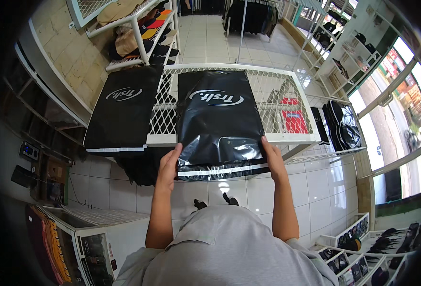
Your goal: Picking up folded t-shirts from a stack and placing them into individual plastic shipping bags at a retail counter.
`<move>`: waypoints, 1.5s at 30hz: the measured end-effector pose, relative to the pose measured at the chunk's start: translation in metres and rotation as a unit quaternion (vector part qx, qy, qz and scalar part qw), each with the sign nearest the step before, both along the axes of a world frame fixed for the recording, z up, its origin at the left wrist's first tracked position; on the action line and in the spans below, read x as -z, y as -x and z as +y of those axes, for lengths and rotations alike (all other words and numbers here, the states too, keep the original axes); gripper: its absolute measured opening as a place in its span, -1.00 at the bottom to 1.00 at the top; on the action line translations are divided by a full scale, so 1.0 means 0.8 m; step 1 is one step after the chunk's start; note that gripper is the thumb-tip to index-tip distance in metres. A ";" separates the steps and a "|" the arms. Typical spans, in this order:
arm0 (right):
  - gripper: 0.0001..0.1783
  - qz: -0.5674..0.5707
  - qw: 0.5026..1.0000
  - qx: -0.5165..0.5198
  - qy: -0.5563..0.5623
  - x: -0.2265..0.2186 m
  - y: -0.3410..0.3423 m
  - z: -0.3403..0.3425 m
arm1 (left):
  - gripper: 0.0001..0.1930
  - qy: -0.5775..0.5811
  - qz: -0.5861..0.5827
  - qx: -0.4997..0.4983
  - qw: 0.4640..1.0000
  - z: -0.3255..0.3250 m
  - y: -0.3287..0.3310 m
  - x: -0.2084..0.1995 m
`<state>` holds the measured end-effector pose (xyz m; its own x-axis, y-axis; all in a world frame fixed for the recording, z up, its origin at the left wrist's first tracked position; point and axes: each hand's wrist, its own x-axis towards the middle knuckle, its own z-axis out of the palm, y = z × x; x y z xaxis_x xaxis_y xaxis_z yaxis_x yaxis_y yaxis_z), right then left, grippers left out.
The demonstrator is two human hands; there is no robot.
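A glossy black plastic mailer bag (pixel 222 114) with a white printed mark lies on the white wire-mesh table (pixel 291 138). Its lower end, with a pale strip across it, hangs past the table's near edge. My left hand (pixel 169 167) grips the bag's left side near that end, thumb along the edge. On the opposite side my right hand (pixel 274 159) holds the right edge in the same way. What the bag contains, if anything, is hidden. To the left, a stack of similar flat black bags (pixel 119 114) rests on the table, apart from my hands.
Caps fill a white rack (pixel 141 38) at the far left. Red packages (pixel 294 117) show through the mesh on a lower level. Dark goods (pixel 341 126) sit in a low rack on the right. Clothes (pixel 253 19) hang at the back. Dark cloth (pixel 143 167) hangs below the table's left part.
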<state>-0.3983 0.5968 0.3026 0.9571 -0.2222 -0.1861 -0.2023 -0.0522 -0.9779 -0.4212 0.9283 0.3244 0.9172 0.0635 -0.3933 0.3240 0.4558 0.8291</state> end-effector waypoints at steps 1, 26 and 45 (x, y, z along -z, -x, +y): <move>-0.50 0.057 0.998 -0.021 0.024 0.005 -0.007 0.003 | -0.79 0.000 0.001 0.000 1.000 -0.002 -0.006 0.017; -0.67 0.066 0.993 -0.100 -0.017 -0.037 0.029 -0.043 | -0.69 0.009 -0.024 0.113 0.993 -0.054 -0.002 -0.007; -0.58 -0.124 0.985 0.121 -0.002 -0.055 0.274 -0.445 | -0.67 -0.012 -0.085 0.321 0.943 -0.541 0.047 -0.033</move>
<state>-0.6177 0.2406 0.3470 0.8920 -0.4497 0.0466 0.0376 -0.0289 -0.9989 -0.4584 0.4957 0.3506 0.8196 -0.5191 -0.2424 0.3882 0.1921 0.9013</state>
